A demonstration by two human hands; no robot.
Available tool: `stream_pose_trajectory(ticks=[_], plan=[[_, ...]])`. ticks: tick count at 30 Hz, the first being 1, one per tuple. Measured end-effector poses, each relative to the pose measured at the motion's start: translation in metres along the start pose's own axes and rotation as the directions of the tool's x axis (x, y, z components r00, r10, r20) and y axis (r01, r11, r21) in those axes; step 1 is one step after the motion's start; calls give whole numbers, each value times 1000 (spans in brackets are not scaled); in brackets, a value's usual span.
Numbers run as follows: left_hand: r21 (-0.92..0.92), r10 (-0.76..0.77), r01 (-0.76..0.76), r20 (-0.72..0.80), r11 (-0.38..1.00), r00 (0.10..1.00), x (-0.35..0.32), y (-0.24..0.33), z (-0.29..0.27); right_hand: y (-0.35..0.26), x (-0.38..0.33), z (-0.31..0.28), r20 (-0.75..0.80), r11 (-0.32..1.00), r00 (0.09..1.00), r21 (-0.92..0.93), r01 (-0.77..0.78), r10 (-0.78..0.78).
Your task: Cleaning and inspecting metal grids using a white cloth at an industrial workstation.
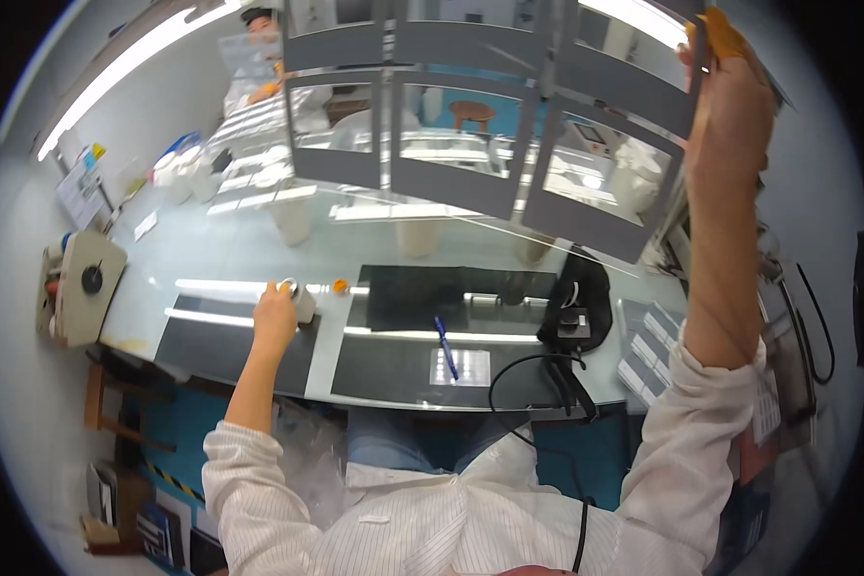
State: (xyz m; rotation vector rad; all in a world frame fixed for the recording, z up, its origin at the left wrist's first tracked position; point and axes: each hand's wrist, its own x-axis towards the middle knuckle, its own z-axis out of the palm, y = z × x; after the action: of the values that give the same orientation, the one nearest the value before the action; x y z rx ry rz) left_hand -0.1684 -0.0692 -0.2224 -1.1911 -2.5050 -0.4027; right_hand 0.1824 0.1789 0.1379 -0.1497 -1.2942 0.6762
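Observation:
My right hand point(734, 106) is raised high at the right, its fingers closed on the edge of a large clear panel with grey-bordered windows point(461, 197). Orange covers sit on its fingertips. The panel hangs upright over the far part of the table, and the room shows through it. Low at the left, my left hand point(276, 315) has its fingers curled at the top of a small white bottle point(305, 307); the exact grip is partly hidden. Just right of the bottle lies a small orange cap point(340, 286).
Dark mats point(394, 370) cover the near table, with a blue pen point(445, 346) over a small clear gridded sheet point(475, 369). A black stand with a cable point(581, 302) is at the right, a beige device point(91, 288) at the left. Another person point(254, 72) is at the far left.

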Motion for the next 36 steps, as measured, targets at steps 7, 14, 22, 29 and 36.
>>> stream_pose_trajectory(ticks=[7, 14, 22, 29, 36], plan=[[31, 25, -24, -28, 999, 999, 3, -1, 7, -33, 2, 17, -98, 955, 982, 267, -130, 161], [-699, 77, -135, -115, 702, 990, 38, 68, -70, -36, -1, 23, -17, 943, 993, 318, -102, 113], [-956, 545, -35, -196, -291, 815, 27, 210, -197, -47, -10, 37, -24, 954, 971, 190, -231, 240], [-671, 345, -4, -386, -741, 856, 23, 256, -200, -47, -20, 39, 96, 883, 922, 265, -387, 376], [-724, 254, -97, -361, -683, 897, 22, 254, -183, -45, -23, 35, 158, 880, 959, 384, -278, 234]])
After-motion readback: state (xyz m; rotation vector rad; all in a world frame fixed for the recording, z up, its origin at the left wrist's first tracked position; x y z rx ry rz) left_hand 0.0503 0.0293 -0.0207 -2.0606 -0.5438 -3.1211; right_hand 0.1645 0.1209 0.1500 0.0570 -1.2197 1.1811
